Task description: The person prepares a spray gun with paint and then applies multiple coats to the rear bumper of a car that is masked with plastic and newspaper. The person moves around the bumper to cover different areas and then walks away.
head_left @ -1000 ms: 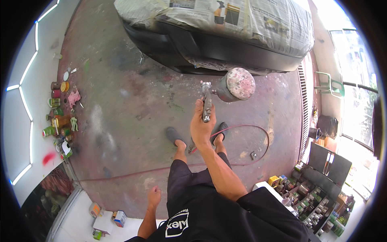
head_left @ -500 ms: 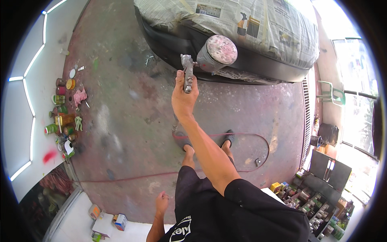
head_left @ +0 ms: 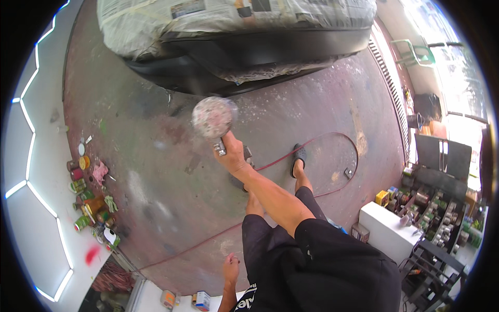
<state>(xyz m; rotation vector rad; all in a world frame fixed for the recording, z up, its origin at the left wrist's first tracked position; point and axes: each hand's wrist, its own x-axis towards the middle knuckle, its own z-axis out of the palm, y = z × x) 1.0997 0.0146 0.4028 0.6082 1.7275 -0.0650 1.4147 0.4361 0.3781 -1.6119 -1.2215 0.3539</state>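
Observation:
My right hand (head_left: 231, 156) grips a metal spray gun (head_left: 219, 146), mostly hidden by its paint-spattered cup (head_left: 213, 115), which is blurred. The gun is below a dark bumper (head_left: 260, 49) on a vehicle covered with taped newspaper (head_left: 145, 21). A faint pale haze shows before the bumper. A red hose (head_left: 280, 159) runs from below my right hand and loops over the floor. My left hand (head_left: 231, 268) hangs low beside my dark shorts, fingers curled; whether it holds anything is unclear.
Paint cans (head_left: 83, 203) and rags line the left wall (head_left: 41, 145). A green chair (head_left: 416, 52) and a drain grate (head_left: 390, 88) are at right. A white ledge (head_left: 387, 223), racks of tins (head_left: 436, 218) and black metal frames stand lower right. My feet are amid the hose (head_left: 340, 136).
My right hand with the gun has moved left and lower in view, the cup now over the gun's top. The view has shifted, putting the vehicle higher and further left.

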